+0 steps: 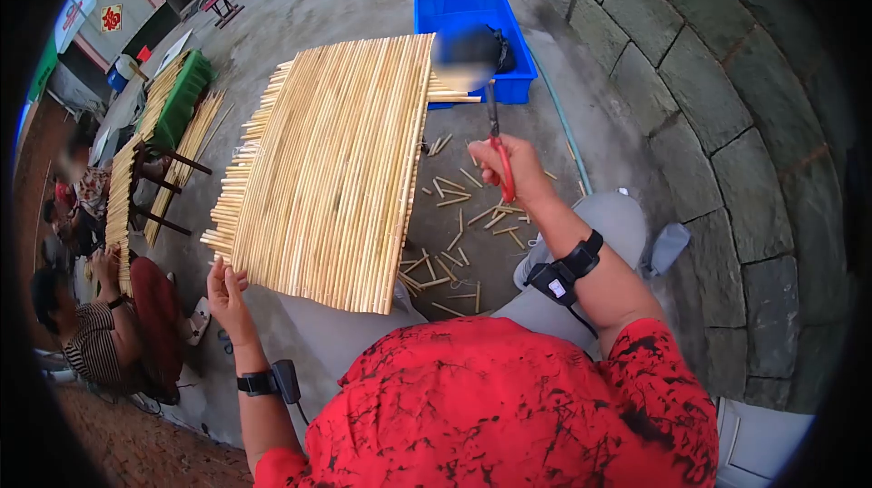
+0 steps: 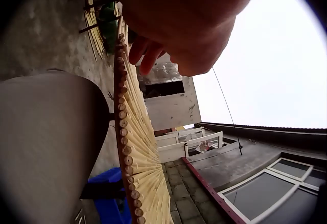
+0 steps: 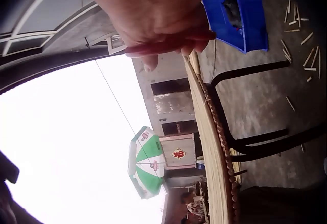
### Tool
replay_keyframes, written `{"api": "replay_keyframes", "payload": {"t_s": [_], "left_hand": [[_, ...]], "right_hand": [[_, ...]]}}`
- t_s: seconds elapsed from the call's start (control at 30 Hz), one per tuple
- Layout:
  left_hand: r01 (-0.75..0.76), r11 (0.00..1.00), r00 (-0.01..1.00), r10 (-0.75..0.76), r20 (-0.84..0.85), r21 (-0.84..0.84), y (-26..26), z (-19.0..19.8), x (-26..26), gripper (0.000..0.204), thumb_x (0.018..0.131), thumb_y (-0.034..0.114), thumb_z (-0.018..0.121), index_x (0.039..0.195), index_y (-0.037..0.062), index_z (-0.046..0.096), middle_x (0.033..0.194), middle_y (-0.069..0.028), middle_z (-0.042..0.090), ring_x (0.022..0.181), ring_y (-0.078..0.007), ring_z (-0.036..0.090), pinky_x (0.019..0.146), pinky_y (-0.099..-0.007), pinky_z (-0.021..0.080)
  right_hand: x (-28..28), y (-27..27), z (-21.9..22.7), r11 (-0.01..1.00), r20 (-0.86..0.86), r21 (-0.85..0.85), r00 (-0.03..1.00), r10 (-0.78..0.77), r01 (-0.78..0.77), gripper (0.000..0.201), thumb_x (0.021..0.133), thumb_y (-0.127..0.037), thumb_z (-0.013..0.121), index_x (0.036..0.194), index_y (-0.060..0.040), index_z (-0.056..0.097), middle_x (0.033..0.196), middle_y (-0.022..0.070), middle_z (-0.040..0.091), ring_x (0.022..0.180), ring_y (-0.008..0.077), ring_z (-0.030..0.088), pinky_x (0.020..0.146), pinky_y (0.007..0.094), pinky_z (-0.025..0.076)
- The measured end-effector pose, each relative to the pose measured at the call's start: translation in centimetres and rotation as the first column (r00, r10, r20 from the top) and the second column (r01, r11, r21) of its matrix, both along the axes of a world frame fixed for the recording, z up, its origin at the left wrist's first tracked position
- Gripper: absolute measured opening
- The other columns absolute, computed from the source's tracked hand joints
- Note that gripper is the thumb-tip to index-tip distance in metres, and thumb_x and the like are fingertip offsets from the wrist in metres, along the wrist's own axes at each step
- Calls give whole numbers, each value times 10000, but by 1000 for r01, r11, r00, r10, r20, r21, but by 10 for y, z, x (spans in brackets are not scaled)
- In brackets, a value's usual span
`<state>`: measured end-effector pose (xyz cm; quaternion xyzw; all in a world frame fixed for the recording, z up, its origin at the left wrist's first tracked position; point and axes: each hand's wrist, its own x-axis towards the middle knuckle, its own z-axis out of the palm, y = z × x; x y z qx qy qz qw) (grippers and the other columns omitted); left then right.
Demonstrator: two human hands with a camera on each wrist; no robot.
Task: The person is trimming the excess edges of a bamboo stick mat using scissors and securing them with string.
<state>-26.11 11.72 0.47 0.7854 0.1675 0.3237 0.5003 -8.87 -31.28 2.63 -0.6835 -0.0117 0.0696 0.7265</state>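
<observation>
A mat of straw-coloured reed sticks [image 1: 331, 170] lies before me, with uneven stick ends along its left side. My right hand [image 1: 516, 170] grips red-handled scissors [image 1: 505, 175] to the right of the mat, the dark blades pointing away from me. The red handles [image 3: 171, 44] cross under the palm in the right wrist view. At the mat's near left corner is my left hand [image 1: 231, 299], fingers loosely bent and fingertips right at the stick ends. The left wrist view shows its fingers [image 2: 149, 58] hanging beside the row of cut ends [image 2: 122, 123].
Dark metal legs [image 3: 255, 73] stand under the mat. Short cut pieces [image 1: 454, 200] litter the concrete below. Beyond is a blue bin [image 1: 468, 2] with a black bag [image 1: 505, 50]. A seated person [image 1: 100, 334] works at another mat on the left. A block wall [image 1: 718, 125] runs along the right.
</observation>
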Motion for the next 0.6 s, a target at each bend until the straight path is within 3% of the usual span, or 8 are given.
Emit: {"api": "replay_keyframes", "payload": {"t_s": [0.1, 0.13, 0.2, 0.27, 0.3, 0.37, 0.47, 0.6], "left_hand": [[74, 958, 955, -148, -256, -278, -32, -18, -54, 275, 910, 257, 500, 1037, 17, 542, 869, -71, 572, 710, -118, 601, 583, -220, 477], [101, 907, 906, -254, -339, -408, -47, -20, -64, 297, 914, 282, 487, 1040, 16, 526, 860, -75, 567, 704, -127, 604, 581, -229, 485], [265, 790, 812, -492, -314, -554, -80, -22, -66, 369, 920, 322, 460, 1127, 16, 469, 928, -99, 575, 779, -165, 613, 622, -261, 503], [366, 688, 800, -577, -166, -627, -113, -17, -50, 414, 923, 323, 445, 1195, 14, 412, 1025, -122, 571, 875, -196, 603, 679, -299, 510], [352, 690, 809, -564, -164, -632, -123, -15, -42, 414, 923, 323, 445, 1195, 14, 412, 1025, -122, 571, 875, -196, 603, 679, -299, 510], [269, 508, 900, -436, 25, -818, -132, -12, -26, 393, 907, 227, 483, 1214, 0, 392, 1107, -135, 552, 940, -207, 589, 702, -310, 507], [281, 571, 935, -343, 87, -771, -119, -23, -11, 347, 895, 131, 470, 1203, -12, 398, 1113, -131, 557, 908, -194, 602, 701, -314, 513], [219, 625, 926, -375, -42, -749, -45, -27, 5, 278, 867, 29, 441, 1139, -26, 461, 1005, -112, 607, 801, -167, 624, 670, -277, 517]], "right_hand": [[17, -40, -1, 883, -138, 182, 900, -414, 434, 334, 729, -306, 729, 701, -61, 503, 586, 1, 477, 463, 83, 463, 433, 220, 432], [18, -48, -4, 889, -146, 173, 904, -402, 423, 334, 729, -306, 729, 701, -61, 503, 586, 1, 477, 463, 83, 463, 433, 220, 432], [20, -58, -9, 866, -202, 218, 889, -412, 451, 349, 720, -308, 736, 707, -72, 480, 602, 12, 481, 495, 101, 490, 434, 235, 439], [17, -58, -17, 906, -226, 175, 911, -345, 386, 343, 721, -302, 737, 723, -64, 489, 613, 18, 490, 511, 107, 501, 440, 239, 446], [15, -58, -20, 934, -247, 141, 925, -289, 329, 338, 721, -297, 737, 739, -57, 499, 624, 23, 498, 527, 113, 511, 445, 242, 452], [9, -59, -28, 948, -272, 129, 930, -247, 290, 334, 722, -295, 736, 754, -52, 510, 630, 25, 502, 528, 115, 515, 447, 244, 456], [5, -67, -26, 955, -273, 135, 937, -220, 264, 328, 725, -290, 734, 787, -41, 529, 637, 26, 509, 522, 119, 518, 449, 247, 463], [1, -82, -28, 955, -265, 91, 931, -251, 284, 309, 743, -288, 715, 793, -40, 537, 612, 4, 496, 507, 107, 510, 456, 236, 462]]}}
